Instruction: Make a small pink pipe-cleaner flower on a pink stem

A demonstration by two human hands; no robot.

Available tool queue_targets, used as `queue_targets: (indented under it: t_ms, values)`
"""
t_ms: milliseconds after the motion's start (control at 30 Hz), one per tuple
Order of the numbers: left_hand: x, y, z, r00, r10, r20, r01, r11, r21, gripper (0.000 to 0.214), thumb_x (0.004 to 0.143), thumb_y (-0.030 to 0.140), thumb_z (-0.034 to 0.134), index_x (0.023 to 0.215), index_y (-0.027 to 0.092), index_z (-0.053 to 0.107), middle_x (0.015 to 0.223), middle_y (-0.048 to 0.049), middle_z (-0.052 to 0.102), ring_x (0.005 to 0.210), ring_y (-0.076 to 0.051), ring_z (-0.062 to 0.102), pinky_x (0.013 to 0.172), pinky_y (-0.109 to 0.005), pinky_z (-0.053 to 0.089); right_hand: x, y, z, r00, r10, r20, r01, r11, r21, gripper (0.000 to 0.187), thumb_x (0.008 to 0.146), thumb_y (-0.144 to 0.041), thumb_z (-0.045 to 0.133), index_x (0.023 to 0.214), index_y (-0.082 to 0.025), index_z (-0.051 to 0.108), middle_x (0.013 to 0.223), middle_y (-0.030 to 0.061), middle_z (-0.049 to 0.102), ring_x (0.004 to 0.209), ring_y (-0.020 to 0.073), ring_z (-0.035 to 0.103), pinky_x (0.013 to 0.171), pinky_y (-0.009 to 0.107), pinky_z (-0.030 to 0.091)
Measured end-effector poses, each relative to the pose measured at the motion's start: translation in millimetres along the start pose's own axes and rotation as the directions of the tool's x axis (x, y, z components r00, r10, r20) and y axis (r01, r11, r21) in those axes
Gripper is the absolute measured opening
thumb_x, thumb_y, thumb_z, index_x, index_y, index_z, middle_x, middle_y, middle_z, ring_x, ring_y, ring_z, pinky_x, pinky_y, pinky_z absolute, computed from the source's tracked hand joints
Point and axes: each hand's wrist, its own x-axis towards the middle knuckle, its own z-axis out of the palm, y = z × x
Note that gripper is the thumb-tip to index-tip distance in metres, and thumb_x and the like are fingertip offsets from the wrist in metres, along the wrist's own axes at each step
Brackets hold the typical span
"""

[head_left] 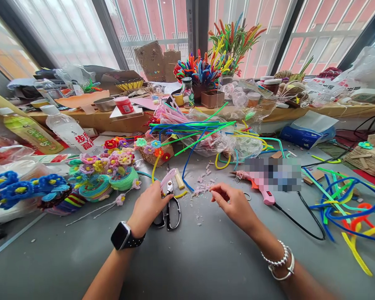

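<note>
My left hand (148,205) is closed, with a pale pink fuzzy strip (168,178) at its fingertips. Beside and partly under that hand lie scissors (174,216) with dark handles, blades pointing away from me. My right hand (235,205) hovers just right of a scatter of pink clippings (202,188); its thumb and fingers are drawn together, and anything pinched there is too small to make out. A short cream-coloured stick (179,179) lies past the scissors. To the right of my right hand rests a pink glue gun (265,192).
Pipe-cleaner flowers (95,168) in wound pots crowd the left. Green and blue pipe cleaners (193,128) lie across plastic bags at the back. Loose coloured ones (350,204) tangle at right, near the glue gun's black cord (303,233). A bottle (67,128) leans at back left.
</note>
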Motion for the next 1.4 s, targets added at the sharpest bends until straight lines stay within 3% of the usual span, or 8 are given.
queue_targets:
  t_ms: [233,400,567,767,1100,1267,1400]
  values:
    - [8.1,3.0,2.4,1.000,0.007,0.018,-0.008,0.999,0.053,0.025,0.075,0.042,0.042,0.080,0.018,0.048,0.075,-0.0044,0.060,0.068,-0.019,0.058,0.050,-0.025,0.030,-0.1,0.3,5.6,0.998,-0.057,0.015,0.059,0.993,-0.103,0.015,0.082,-0.022,0.043,0.083,-0.017,0.058,0.067,0.0015,0.063,0.058,0.0129,0.055,0.055,0.023,0.041]
    - [12.6,7.1,3.6,0.999,0.036,0.008,-0.036,0.998,0.054,0.026,0.076,0.043,0.042,0.081,0.017,0.047,0.079,-0.0066,0.060,0.074,-0.021,0.058,0.052,-0.026,0.031,-1.7,-0.7,7.5,0.994,-0.087,-0.071,0.077,0.988,-0.132,0.018,0.082,-0.023,0.042,0.084,-0.017,0.058,0.065,0.0016,0.062,0.056,0.0127,0.055,0.053,0.022,0.040]
    - [14.5,9.7,4.5,1.000,0.015,0.019,-0.016,0.997,0.072,0.024,0.076,0.040,0.042,0.084,0.018,0.047,0.081,-0.0067,0.060,0.075,-0.021,0.059,0.052,-0.025,0.031,-1.5,-0.3,7.1,0.993,-0.088,-0.083,0.075,0.987,-0.145,0.017,0.082,-0.022,0.043,0.085,-0.017,0.058,0.065,0.0017,0.062,0.056,0.0130,0.055,0.052,0.022,0.040]
    - [19.5,16.8,2.5,0.998,-0.013,-0.059,0.022,0.989,0.145,0.032,0.078,0.042,0.039,0.093,0.014,0.047,0.090,-0.0135,0.059,0.086,-0.026,0.058,0.058,-0.028,0.038,-2.6,-0.8,9.3,0.989,-0.103,-0.108,0.088,0.986,-0.140,0.018,0.082,-0.022,0.042,0.088,-0.017,0.058,0.061,0.0005,0.059,0.055,0.0130,0.053,0.053,0.022,0.039]
    - [34.0,25.5,-0.2,0.997,-0.071,-0.017,0.073,0.983,0.169,0.029,0.074,0.032,0.041,0.096,0.013,0.048,0.089,-0.0140,0.062,0.085,-0.027,0.060,0.062,-0.031,0.041,-5.0,-1.5,9.3,0.978,-0.127,-0.163,0.113,0.989,-0.093,0.017,0.081,-0.021,0.044,0.087,-0.016,0.060,0.058,-0.0006,0.057,0.053,0.0115,0.051,0.053,0.021,0.039]
    - [26.6,22.5,-0.6,0.989,-0.062,-0.136,0.075,0.993,0.093,0.024,0.073,0.033,0.040,0.089,0.016,0.046,0.082,-0.0117,0.062,0.074,-0.026,0.061,0.055,-0.031,0.039,-4.4,-1.3,7.6,0.979,-0.110,-0.169,0.100,0.993,-0.068,0.017,0.081,-0.022,0.044,0.086,-0.016,0.060,0.058,-0.0004,0.057,0.052,0.0111,0.050,0.053,0.021,0.039]
    - [18.1,18.8,-6.2,0.965,-0.051,-0.259,0.031,0.996,-0.081,0.017,0.072,0.037,0.042,0.078,0.020,0.042,0.067,-0.0037,0.059,0.059,-0.020,0.057,0.050,-0.027,0.036,-3.0,-1.7,6.5,0.984,-0.106,-0.144,0.102,0.994,-0.031,0.017,0.081,-0.023,0.045,0.086,-0.016,0.060,0.059,0.0001,0.058,0.052,0.0109,0.051,0.053,0.022,0.040]
